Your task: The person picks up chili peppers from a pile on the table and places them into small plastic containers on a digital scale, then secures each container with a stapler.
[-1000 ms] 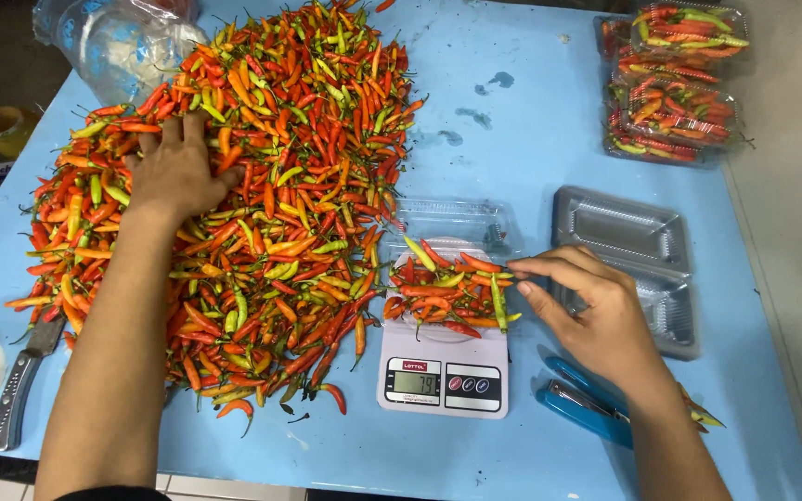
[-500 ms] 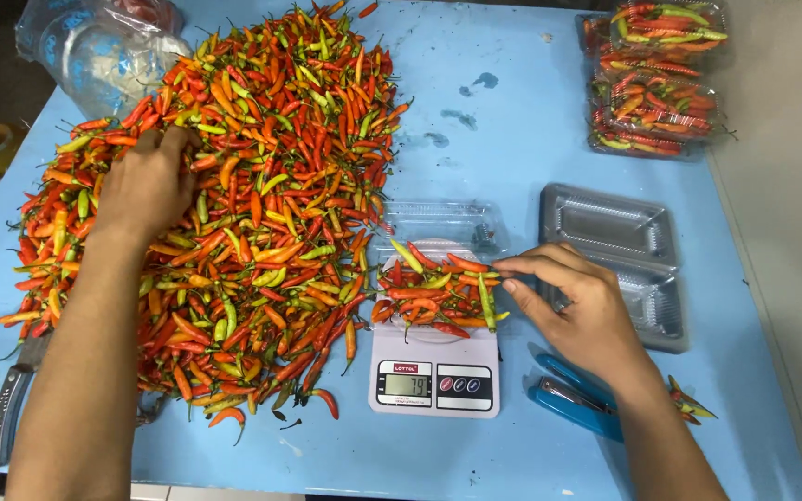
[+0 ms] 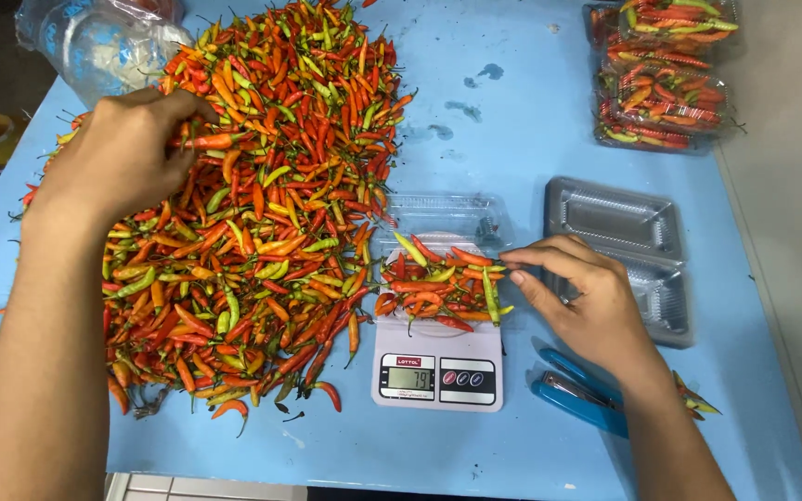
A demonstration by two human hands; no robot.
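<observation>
A large heap of red, orange and green chili peppers (image 3: 262,204) covers the left half of a blue table (image 3: 512,121). My left hand (image 3: 118,158) rests on the heap's upper left, fingers curled around a few peppers. A small white digital scale (image 3: 438,371) stands at centre front with an open clear plastic box (image 3: 447,218) on it, holding a small batch of chilies (image 3: 438,283). My right hand (image 3: 577,297) touches the right edge of that batch, thumb and fingers pinching at a pepper tip.
Empty clear trays (image 3: 624,250) lie right of the scale. Packed boxes of chilies (image 3: 666,74) sit at the far right corner. A blue stapler (image 3: 577,394) lies under my right wrist. A plastic bag (image 3: 95,42) is at the upper left.
My left hand has slid up the heap toward the far left and curled onto peppers. My right hand has stayed at the box on the scale.
</observation>
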